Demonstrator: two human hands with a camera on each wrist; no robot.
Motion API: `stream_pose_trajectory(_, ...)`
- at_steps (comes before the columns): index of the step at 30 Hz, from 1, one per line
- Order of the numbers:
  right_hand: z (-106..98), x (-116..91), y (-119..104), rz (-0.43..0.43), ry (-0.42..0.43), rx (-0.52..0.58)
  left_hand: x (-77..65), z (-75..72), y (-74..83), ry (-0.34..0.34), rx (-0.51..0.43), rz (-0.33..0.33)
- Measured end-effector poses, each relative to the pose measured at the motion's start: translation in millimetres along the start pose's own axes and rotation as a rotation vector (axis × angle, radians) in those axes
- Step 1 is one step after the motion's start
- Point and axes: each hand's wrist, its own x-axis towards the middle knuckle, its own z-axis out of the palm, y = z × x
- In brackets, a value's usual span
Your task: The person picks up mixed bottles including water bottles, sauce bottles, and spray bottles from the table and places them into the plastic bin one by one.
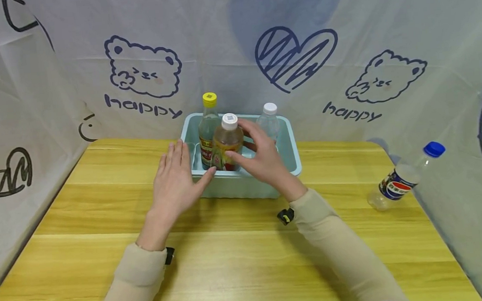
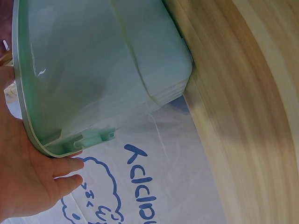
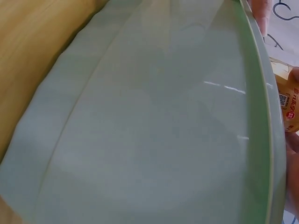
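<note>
A light-green plastic bin [image 1: 243, 181] stands at the back of the wooden table. My left hand [image 1: 175, 177] rests on its front left corner, fingers straight and thumb along the rim; in the left wrist view the hand [image 2: 25, 172] touches that corner. Inside the bin, my right hand [image 1: 262, 153] holds a white-capped plastic drink bottle [image 1: 228, 139] with brownish tint, thumb in front and fingers behind. The right wrist view shows its orange label [image 3: 290, 105] past the rim. Left of it stands a yellow-capped bottle [image 1: 208, 124]. A clear white-capped bottle [image 1: 267, 122] is at the right.
A clear Pepsi-labelled bottle [image 1: 396, 183] with a blue cap is on the right side of the table [image 1: 233, 264], near its edge. Behind the table hangs a white cloth [image 1: 215, 44] with drawn bears and hearts.
</note>
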Motion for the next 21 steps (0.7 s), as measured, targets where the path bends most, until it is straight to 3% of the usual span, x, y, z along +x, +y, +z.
stream_pose_trajectory(10, 11, 12, 1, 0.088, -0.125, 0.055, 0.3, 1.7, -1.8, 0.008, -0.005, 0.005)
stream_pose_trajectory(21, 17, 22, 2, 0.183, -0.243, 0.016, 0.0, 1.3, -1.4, 0.012, -0.008, 0.009)
